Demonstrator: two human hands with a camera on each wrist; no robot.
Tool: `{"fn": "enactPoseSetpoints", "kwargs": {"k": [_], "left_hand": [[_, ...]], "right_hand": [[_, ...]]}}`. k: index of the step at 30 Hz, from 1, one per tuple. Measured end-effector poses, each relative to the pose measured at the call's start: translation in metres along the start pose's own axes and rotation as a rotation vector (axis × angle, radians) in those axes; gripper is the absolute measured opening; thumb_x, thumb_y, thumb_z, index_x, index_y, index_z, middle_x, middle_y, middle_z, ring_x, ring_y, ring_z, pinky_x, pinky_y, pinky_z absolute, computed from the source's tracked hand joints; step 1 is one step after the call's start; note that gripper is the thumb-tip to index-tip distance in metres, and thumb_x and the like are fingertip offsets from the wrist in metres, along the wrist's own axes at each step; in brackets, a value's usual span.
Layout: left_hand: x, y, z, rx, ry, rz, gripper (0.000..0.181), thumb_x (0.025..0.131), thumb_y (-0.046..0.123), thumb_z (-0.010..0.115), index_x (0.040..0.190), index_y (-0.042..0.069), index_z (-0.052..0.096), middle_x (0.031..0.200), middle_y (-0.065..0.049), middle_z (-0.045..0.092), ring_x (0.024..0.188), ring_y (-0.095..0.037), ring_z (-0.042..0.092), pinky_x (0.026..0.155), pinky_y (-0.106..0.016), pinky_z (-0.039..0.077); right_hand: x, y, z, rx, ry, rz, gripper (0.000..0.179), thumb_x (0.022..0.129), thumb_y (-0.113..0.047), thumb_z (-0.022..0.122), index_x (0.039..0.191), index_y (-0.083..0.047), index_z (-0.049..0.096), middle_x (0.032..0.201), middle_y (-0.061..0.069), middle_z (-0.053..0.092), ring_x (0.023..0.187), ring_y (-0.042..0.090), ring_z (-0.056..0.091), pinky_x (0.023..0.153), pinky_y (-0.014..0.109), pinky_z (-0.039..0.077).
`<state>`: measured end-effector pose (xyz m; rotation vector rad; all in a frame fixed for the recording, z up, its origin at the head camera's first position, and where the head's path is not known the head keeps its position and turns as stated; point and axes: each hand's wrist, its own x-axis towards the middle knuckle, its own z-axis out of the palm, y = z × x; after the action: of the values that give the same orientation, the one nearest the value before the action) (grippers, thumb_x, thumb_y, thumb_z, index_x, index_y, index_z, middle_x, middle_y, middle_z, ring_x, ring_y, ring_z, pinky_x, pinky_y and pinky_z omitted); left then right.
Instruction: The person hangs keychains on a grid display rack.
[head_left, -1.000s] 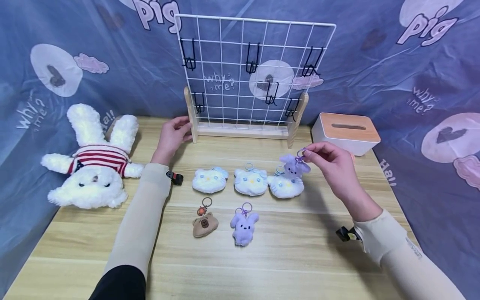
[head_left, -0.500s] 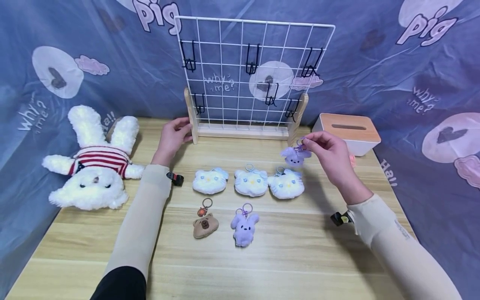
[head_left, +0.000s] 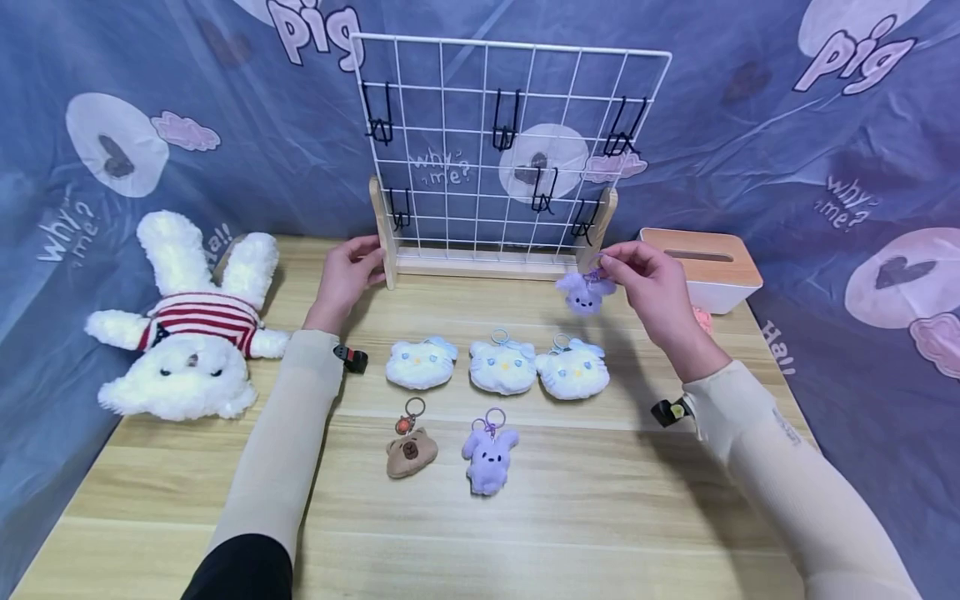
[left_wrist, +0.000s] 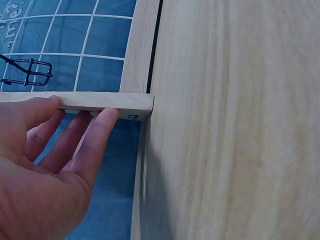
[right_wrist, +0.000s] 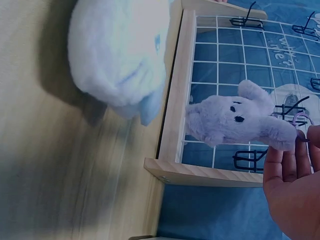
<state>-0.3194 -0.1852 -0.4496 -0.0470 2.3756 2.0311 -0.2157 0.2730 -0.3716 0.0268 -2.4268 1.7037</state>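
My right hand pinches the ring of a purple bunny plush keychain, which hangs in front of the right end of a white wire grid rack. Seen from the right wrist, the bunny overlaps the grid and its black hooks. My left hand holds the rack's left wooden upright; the left wrist view has its fingertips on the edge of that wooden post. Below the rack lie three white cat-face plush keychains, then a brown capybara plush keychain and another purple bunny keychain.
Several black hooks hang on the grid. A white tissue box with a wooden lid stands right of the rack, behind my right hand. On the left side of the wooden table lies a white plush toy in a striped shirt.
My right hand has carried the purple bunny up and away from over the rightmost white cat keychain, toward the rack's right upright. The left hand stays where it was.
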Motion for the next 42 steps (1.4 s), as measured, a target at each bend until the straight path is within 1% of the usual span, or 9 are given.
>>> {"fn": "enactPoseSetpoints", "kwargs": {"k": [3,6,10,13,17,21,29,35,42], "left_hand": [[0.0,-0.001,0.0,0.006,0.004,0.007,0.042,0.114,0.015,0.067,0.154,0.004,0.066,0.142,-0.021,0.068,0.114,-0.017,0.074,0.097,-0.029,0.073],[0.001,-0.001,0.0,0.012,0.006,0.011,0.041,0.114,0.016,0.067,0.154,0.005,0.066,0.142,-0.021,0.068,0.115,-0.018,0.074,0.098,-0.029,0.073],[0.001,-0.002,0.0,0.019,0.007,0.012,0.04,0.115,0.016,0.066,0.154,0.005,0.066,0.142,-0.021,0.067,0.118,-0.021,0.074,0.1,-0.031,0.073],[0.001,-0.002,0.0,0.013,0.009,0.009,0.04,0.115,0.016,0.066,0.154,0.005,0.066,0.142,-0.021,0.067,0.117,-0.02,0.074,0.099,-0.03,0.073],[0.002,-0.003,0.0,0.003,0.009,0.005,0.04,0.114,0.015,0.066,0.153,0.004,0.066,0.142,-0.022,0.068,0.114,-0.017,0.074,0.094,-0.025,0.073],[0.003,-0.003,-0.001,0.0,0.005,0.007,0.04,0.114,0.014,0.066,0.153,0.005,0.066,0.143,-0.022,0.068,0.115,-0.018,0.074,0.092,-0.022,0.073],[0.003,-0.003,-0.001,0.002,0.005,0.006,0.04,0.114,0.014,0.066,0.153,0.005,0.066,0.143,-0.022,0.067,0.119,-0.023,0.074,0.095,-0.024,0.073],[0.002,-0.003,-0.001,0.016,0.007,0.012,0.04,0.115,0.014,0.065,0.153,0.004,0.066,0.14,-0.02,0.067,0.118,-0.024,0.073,0.098,-0.028,0.073],[0.001,-0.003,0.0,0.024,0.012,0.009,0.041,0.115,0.016,0.066,0.154,0.005,0.066,0.142,-0.021,0.067,0.119,-0.024,0.074,0.096,-0.025,0.073]], "right_hand": [[0.005,-0.001,0.002,0.014,0.013,-0.001,0.024,0.11,-0.022,0.075,0.124,-0.004,0.078,0.1,-0.015,0.079,0.09,0.003,0.069,0.056,0.018,0.045],[0.011,0.0,0.004,0.012,0.026,0.002,0.023,0.11,-0.021,0.075,0.124,-0.003,0.077,0.1,-0.014,0.079,0.091,0.002,0.071,0.061,0.014,0.05],[0.019,0.004,0.005,0.022,0.031,-0.004,0.022,0.11,-0.018,0.074,0.124,-0.001,0.077,0.102,-0.011,0.078,0.094,0.001,0.071,0.078,0.01,0.061],[0.025,0.007,0.006,0.034,0.022,0.006,0.021,0.11,-0.018,0.073,0.124,-0.002,0.077,0.104,-0.009,0.078,0.096,0.001,0.07,0.083,0.009,0.062],[0.032,0.011,0.006,0.035,0.009,0.03,0.024,0.11,-0.016,0.073,0.128,0.0,0.076,0.104,-0.012,0.076,0.097,0.001,0.068,0.082,0.008,0.061],[0.037,0.014,0.006,0.024,0.01,0.052,0.026,0.11,-0.017,0.073,0.129,0.0,0.076,0.102,-0.016,0.073,0.097,0.001,0.066,0.081,0.008,0.06],[0.042,0.019,0.009,0.002,0.018,0.06,0.026,0.11,-0.017,0.073,0.129,0.001,0.076,0.109,-0.009,0.078,0.097,0.001,0.068,0.082,0.01,0.062],[0.047,0.021,0.013,0.014,0.039,0.059,0.024,0.109,-0.015,0.073,0.126,0.001,0.077,0.096,-0.021,0.074,0.094,-0.001,0.068,0.079,0.008,0.061],[0.052,0.019,0.018,0.059,0.09,0.097,0.02,0.108,-0.013,0.074,0.123,0.0,0.078,0.089,-0.02,0.074,0.088,-0.001,0.071,0.078,0.008,0.062]]}}
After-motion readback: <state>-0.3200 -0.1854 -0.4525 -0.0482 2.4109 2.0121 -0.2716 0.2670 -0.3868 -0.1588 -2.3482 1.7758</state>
